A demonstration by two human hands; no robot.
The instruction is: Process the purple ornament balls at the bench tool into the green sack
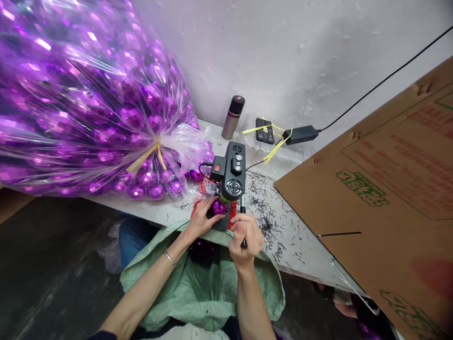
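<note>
A shiny purple faceted ball [219,207] sits under the head of a small black bench machine [234,167]. My left hand [204,216] grips this ball from its left side, thumb and fingers around it. With closed fingers, my right hand [247,236] holds the black-handled lever [242,208] at the machine's right side. Red material [232,212] shows around the dark base. Below both hands a green woven sack [208,293] gapes over my lap, with dark purple balls [201,248] inside.
A big clear bag [106,118] of purple balls, tied with yellow ribbon, fills the left. Behind the machine stand a spray can [233,117], a dark phone-like panel [264,131] and a black power adapter [300,135]. Black scraps [267,222] litter the table beside a cardboard box [382,189].
</note>
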